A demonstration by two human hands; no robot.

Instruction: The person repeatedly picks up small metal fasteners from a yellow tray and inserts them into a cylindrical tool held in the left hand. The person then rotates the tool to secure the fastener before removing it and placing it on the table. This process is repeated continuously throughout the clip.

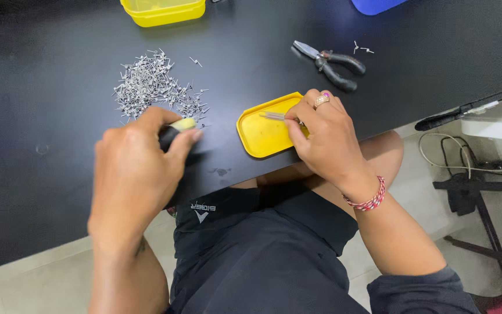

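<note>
My left hand (137, 168) grips a small tool with a black body and a yellow tip (182, 124), just below a pile of small metal pins (149, 87) on the black table (47, 116). My right hand (323, 136) pinches a thin metal pin (274, 116) over a yellow lid (262, 131) lying near the table's front edge. The hand wears a ring and a red-and-white bracelet.
Black-handled pliers (332, 63) lie at the back right with two loose pins (362, 49) beside them. A yellow box (164, 11) and a blue object (373, 6) sit at the far edge. Cables and a metal stand (472, 174) are on the floor to the right.
</note>
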